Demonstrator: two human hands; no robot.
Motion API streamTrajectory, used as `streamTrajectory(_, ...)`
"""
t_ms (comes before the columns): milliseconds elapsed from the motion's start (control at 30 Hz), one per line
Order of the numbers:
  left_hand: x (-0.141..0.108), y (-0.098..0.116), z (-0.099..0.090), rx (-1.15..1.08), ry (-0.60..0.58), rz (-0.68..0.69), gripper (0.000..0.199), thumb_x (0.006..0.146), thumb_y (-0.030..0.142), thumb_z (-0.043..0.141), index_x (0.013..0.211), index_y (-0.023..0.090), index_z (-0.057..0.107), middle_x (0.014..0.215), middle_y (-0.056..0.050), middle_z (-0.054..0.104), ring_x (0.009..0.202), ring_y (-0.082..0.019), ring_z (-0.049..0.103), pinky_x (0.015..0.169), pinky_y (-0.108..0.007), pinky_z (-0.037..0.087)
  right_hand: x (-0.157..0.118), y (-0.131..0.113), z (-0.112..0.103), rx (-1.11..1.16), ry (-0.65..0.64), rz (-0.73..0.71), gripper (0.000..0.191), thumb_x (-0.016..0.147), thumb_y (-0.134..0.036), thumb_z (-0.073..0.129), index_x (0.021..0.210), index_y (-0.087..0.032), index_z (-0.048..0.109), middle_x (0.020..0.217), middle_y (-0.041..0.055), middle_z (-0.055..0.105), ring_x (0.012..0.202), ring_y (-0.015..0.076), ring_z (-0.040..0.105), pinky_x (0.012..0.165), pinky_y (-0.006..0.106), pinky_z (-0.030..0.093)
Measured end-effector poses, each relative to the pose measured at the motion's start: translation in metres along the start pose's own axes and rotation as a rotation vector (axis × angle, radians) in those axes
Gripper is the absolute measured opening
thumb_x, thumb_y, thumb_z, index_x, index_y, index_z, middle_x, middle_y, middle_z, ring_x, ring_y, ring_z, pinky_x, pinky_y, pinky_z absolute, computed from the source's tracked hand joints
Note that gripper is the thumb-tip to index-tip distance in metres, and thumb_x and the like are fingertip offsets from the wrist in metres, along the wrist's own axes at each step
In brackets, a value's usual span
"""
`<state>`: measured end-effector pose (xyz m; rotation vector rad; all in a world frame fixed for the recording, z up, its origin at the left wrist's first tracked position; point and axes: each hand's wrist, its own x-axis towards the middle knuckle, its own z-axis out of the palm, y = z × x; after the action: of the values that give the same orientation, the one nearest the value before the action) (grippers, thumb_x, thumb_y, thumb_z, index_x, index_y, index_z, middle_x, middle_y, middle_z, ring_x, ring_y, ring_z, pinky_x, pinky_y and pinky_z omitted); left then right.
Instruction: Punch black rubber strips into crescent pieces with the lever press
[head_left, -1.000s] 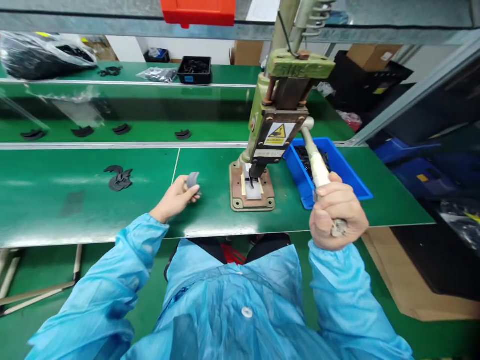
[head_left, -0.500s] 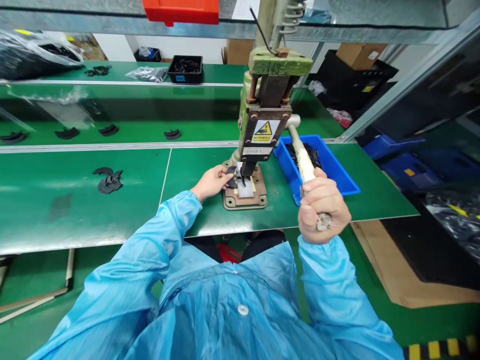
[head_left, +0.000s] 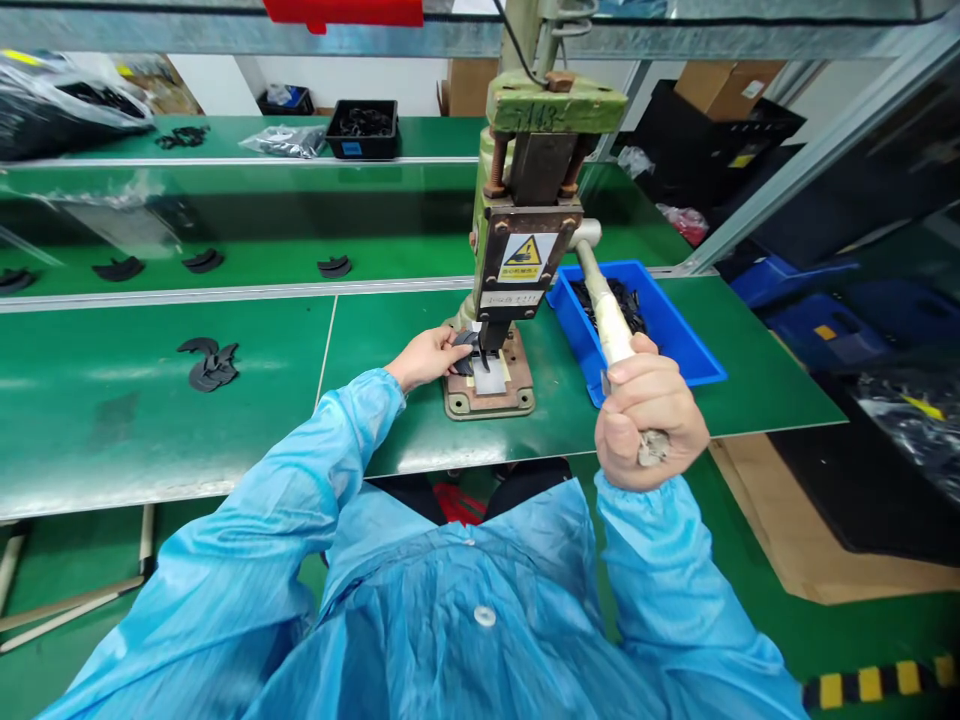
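Note:
My left hand (head_left: 429, 357) pinches a dark curved plastic piece (head_left: 464, 352) at the left side of the press base (head_left: 491, 403). The piece's right end sits under the ram of the green hand press (head_left: 529, 235). My right hand (head_left: 651, 415) is wrapped round the press lever (head_left: 609, 315), which slants down toward me. A pale metal plate (head_left: 490, 377) lies on the base in front of the ram. Exactly how the piece sits under the ram is hidden.
A blue bin (head_left: 679, 345) of dark parts stands right of the press, behind the lever. Several curved pieces (head_left: 212, 365) lie in a pile at left, with more (head_left: 334, 267) along the strip behind. A black tray (head_left: 364, 130) sits on the rear ledge.
The view has shifted slightly. Both hands keep their grips, and the lever and ram look almost the same, with at most a very slight movement.

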<state>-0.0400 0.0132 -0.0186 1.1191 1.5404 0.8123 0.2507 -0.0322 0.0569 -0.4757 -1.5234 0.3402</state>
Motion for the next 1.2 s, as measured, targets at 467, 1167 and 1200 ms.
streamTrajectory(467,0.001,0.019,-0.002,-0.13,-0.124,-0.351,0.024,0.103,0.024,0.076,0.087,0.018,0.059,0.064,-0.002,0.071,0.057,-0.014,0.075,0.055,-0.018,0.056,0.001,0.002,0.004,0.033,0.041,-0.009,0.036,0.092,-0.034,0.077,0.068,-0.022,0.053,0.068,-0.0043,0.061,0.086,0.0169,0.068,0.115,0.062,0.055)
streamTrajectory(1167,-0.132,0.034,-0.009,-0.346,-0.197,0.049,0.054,0.083,0.062,0.091,0.087,0.019,0.059,0.07,-0.004,0.075,0.056,-0.016,0.072,0.052,-0.024,0.06,-0.08,0.018,0.064,0.287,-0.488,0.769,0.041,0.088,-0.052,0.086,0.118,-0.026,0.073,0.112,0.0066,0.079,0.101,0.0215,0.078,0.092,0.041,0.068)
streamTrajectory(1200,-0.135,0.034,-0.006,-0.343,-0.198,0.053,0.054,0.083,0.061,0.092,0.087,0.019,0.058,0.069,-0.004,0.074,0.054,-0.015,0.071,0.051,-0.024,0.059,-0.083,0.013,0.068,0.269,-0.447,0.757,0.037,0.088,-0.053,0.085,0.11,-0.026,0.074,0.106,0.0051,0.078,0.097,0.0208,0.076,0.09,0.04,0.067)
